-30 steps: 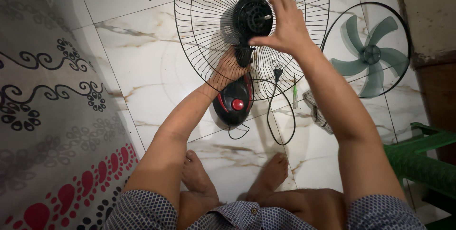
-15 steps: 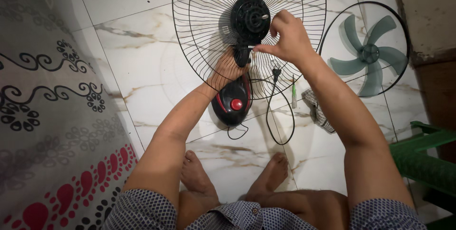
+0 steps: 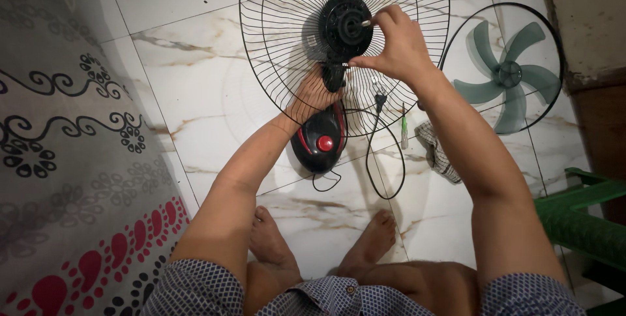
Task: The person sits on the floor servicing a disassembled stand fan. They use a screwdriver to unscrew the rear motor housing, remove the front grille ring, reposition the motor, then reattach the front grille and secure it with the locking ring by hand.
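Sliding off the hub, her right hand (image 3: 398,45) now pinches the motor shaft (image 3: 365,23) pointing up at her, left hand (image 3: 317,94) gripping the fan neck (image 3: 334,78) below.

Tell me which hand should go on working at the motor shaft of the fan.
Probably the right hand: its fingertips are already at the shaft on the black motor hub. The left hand is busy gripping the fan's neck above the red-buttoned base, steadying it.
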